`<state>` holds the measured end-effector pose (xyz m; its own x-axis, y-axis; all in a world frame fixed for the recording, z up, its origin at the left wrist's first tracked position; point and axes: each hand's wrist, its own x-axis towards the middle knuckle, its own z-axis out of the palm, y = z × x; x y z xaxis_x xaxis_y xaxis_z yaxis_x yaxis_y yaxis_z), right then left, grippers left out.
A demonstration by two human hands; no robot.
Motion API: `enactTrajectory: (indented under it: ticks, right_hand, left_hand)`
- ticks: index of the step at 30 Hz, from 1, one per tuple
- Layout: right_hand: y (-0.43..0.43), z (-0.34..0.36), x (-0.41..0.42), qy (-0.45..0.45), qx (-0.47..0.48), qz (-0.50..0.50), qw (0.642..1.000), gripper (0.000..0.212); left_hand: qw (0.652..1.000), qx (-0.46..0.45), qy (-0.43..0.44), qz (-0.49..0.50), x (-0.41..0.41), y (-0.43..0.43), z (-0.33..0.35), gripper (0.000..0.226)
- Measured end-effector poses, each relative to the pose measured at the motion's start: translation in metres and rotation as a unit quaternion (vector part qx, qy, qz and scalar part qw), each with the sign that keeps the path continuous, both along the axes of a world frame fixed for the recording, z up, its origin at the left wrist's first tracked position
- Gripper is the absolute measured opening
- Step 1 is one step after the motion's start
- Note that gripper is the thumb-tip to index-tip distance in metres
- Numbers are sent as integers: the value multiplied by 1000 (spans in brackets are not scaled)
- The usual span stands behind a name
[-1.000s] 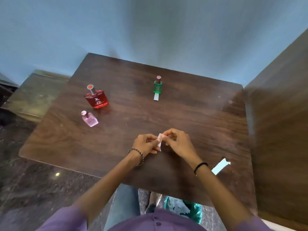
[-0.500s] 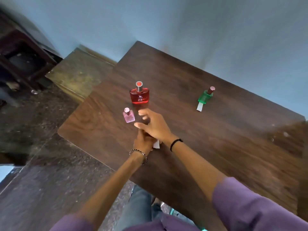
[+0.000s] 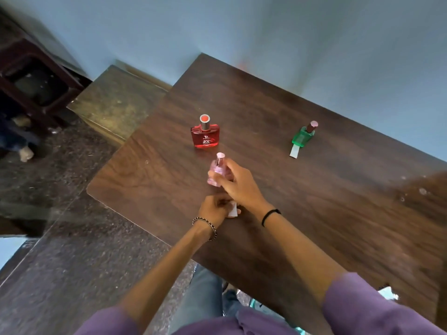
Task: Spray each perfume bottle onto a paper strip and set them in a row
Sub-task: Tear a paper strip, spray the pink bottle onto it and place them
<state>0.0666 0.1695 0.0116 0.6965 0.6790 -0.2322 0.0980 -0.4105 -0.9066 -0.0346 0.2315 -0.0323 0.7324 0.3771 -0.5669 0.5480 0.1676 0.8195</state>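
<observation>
My right hand [image 3: 238, 183] grips the small pink perfume bottle [image 3: 217, 170] and holds it just above the dark wooden table [image 3: 314, 201]. Right behind it, nearer to me, my left hand [image 3: 215, 209] pinches a white paper strip [image 3: 233, 210]. A red perfume bottle [image 3: 205, 134] stands upright beyond the pink one. At the far right a green perfume bottle [image 3: 304, 135] stands on one end of another white paper strip [image 3: 294, 151].
A blue wall runs behind the table. Left of the table lies a low greenish slab [image 3: 116, 102] and a dark wooden stool [image 3: 33, 81] on the speckled floor. A torn piece of paper [image 3: 388, 292] lies at the table's near right edge.
My right hand left the paper strip, reached forward to the left and picked up the pink bottle. The left hand keeps the strip. The view swung left.
</observation>
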Motion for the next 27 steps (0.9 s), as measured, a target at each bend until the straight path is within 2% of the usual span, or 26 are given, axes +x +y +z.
enactTrajectory:
  ticks: [3, 5, 9, 12, 17, 20, 23, 27]
  right_hand:
    - [-53, 7, -4, 62, 7, -83, 995, 29]
    - [-87, 9, -8, 84, 16, -130, 988, 30]
    - [-143, 12, -24, 164, 71, -168, 969, 10]
    - [-171, 19, -38, 179, 67, -170, 967, 14]
    - [-195, 24, -58, 196, 79, -174, 962, 12]
    - [-200, 31, -65, 194, 82, -170, 963, 21]
    - [-203, 36, -69, 193, 91, -185, 959, 32]
    - [-207, 39, -71, 178, 83, -204, 959, 35]
  left_hand:
    - [999, -44, -9, 2, 2, -10, 2, 20]
    - [999, -38, -19, -14, 5, -20, 7, 21]
    - [998, -23, -34, -37, 12, -42, 17, 21]
    - [996, -24, -65, -56, 17, -62, 36, 18]
    - [986, -54, -105, -117, 24, -90, 60, 38]
    - [978, -31, -120, -169, 28, -103, 71, 37]
    - [971, -49, -113, -203, 32, -111, 76, 34]
    - [974, -57, -99, -198, 33, -118, 78, 37]
